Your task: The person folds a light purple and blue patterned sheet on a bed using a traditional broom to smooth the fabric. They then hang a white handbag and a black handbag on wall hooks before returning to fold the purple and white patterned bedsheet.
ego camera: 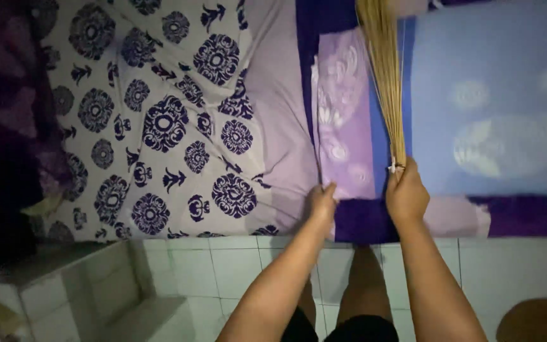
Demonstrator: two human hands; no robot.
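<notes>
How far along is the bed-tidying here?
About midway, by the look of it. The right hand holds a stick broom over the blue pillow. The left hand grips the sheet's edge by the purple pillow. The patterned sheet is wrinkled, so smoothing seems left.

The view is dim, with a cool purple cast. The brightest patch falls on the blue pillow (495, 107), washed and soft. The left edge sinks into near-black shadow. Detail is smeared throughout; the tiled floor (235, 272) looks grey and slightly bowed.
</notes>
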